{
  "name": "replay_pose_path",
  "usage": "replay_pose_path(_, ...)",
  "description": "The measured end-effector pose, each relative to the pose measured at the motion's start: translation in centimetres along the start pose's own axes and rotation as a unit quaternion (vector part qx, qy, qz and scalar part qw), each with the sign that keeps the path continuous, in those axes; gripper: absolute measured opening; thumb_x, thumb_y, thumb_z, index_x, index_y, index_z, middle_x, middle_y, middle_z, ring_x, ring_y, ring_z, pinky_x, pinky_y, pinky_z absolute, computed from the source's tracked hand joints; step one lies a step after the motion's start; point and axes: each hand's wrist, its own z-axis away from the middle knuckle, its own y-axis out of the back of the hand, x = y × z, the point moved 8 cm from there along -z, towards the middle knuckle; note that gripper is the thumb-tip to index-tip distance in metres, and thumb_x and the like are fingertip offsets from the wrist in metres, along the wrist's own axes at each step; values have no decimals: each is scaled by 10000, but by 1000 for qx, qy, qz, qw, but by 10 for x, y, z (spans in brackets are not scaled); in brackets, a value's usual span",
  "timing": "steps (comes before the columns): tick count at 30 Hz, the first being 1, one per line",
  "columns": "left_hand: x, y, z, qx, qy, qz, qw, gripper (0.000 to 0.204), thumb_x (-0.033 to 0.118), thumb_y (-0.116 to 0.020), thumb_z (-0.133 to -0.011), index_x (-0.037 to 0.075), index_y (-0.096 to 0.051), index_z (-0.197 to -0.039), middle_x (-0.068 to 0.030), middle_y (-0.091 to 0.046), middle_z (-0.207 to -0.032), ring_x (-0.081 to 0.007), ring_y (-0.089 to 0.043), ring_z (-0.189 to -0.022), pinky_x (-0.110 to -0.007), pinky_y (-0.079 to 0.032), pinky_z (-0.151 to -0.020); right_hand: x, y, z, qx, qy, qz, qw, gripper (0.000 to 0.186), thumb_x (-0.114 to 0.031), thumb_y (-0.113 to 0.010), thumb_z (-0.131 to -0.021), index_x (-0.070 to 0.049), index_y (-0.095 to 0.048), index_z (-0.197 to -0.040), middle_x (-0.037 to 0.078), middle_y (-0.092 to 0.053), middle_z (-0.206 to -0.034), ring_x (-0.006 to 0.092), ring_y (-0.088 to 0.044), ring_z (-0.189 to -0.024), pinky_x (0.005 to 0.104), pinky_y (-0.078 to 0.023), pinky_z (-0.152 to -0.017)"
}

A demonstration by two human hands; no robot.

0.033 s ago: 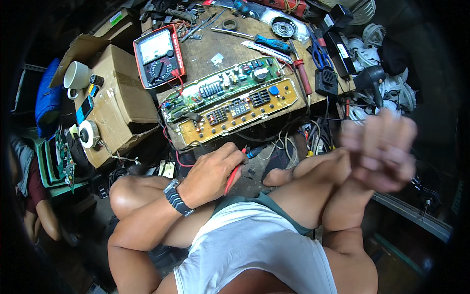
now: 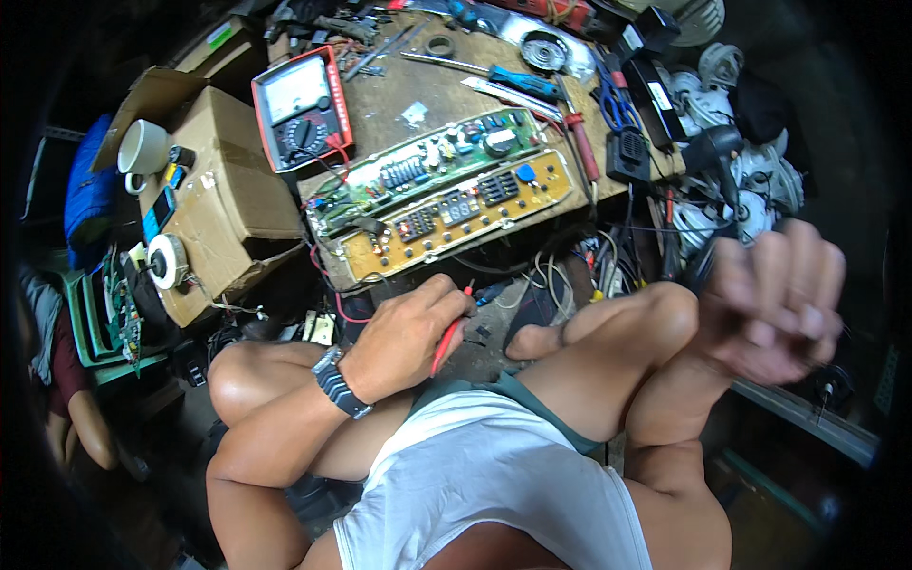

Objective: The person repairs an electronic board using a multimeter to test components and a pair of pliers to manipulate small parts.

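Observation:
My left hand [image 2: 404, 337] grips a red test probe [image 2: 445, 347], just below the front of the bench. My right hand [image 2: 769, 299] is raised at the right, fingers bent and smeared by motion; its contents are unclear. On the bench lie a green circuit board [image 2: 399, 180] and a tan panel board [image 2: 389, 249] with buttons and a small display, both in plastic trays with wires. A red-cased analogue multimeter [image 2: 294, 104] with leads sits to their left.
A wooden bench [image 2: 394, 100] carries a screwdriver [image 2: 513, 78] and soldering iron [image 2: 581, 147]. Cardboard box [image 2: 261, 190] with mug [image 2: 142, 152] stands left, white parts [image 2: 760, 199] right. Cables [image 2: 551, 271] hang below. Another person [image 2: 90, 427] sits at the far left.
My right hand has moved to the right and is still blurred. My left hand keeps the probe. The whole view has shifted slightly.

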Motion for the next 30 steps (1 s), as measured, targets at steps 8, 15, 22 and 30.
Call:
replay_pose_path(8, 8, -3, -6, 3, -14, 16, 1000, 200, 40, -761, -948, 47, -716, -1143, -165, -660, -1045, -408, -709, -950, -485, -584, -791, -85, -79, 30, -103, 74, 63, 990, 217, 123, -775, -862, -82, -751, -794, -16, -706, -754, 103, -644, -580, 248, -571, -644)
replay_pose_path(15, 12, 2, 0, 14, 1, 14, 1000, 253, -49, -747, -884, 24, -706, -1123, -166, -657, -1024, -395, -703, -901, -458, -581, -804, -84, -93, 41, -111, 97, 61, 987, 219, 120, -771, -864, -85, -748, -791, -16, -706, -752, 104, -641, -577, 246, -563, -638)
replay_pose_path(22, 11, -4, 5, -5, 12, 0, 1000, 268, -67, -732, -868, 15, -703, -1122, -174, -658, -1032, -408, -709, -918, -471, -582, -814, -70, -84, 40, -115, 96, 56, 987, 222, 118, -766, -866, -89, -746, -788, -16, -706, -750, 105, -638, -575, 245, -555, -632)
replay_pose_path(30, 13, 1, 7, 10, -3, -6, 1000, 239, -20, -764, -883, 30, -705, -1110, -164, -650, -1015, -406, -716, -883, -490, -594, -756, -40, -68, 35, -120, 96, -2, 988, 225, 115, -761, -869, -93, -744, -786, -16, -706, -747, 105, -635, -572, 243, -546, -624)
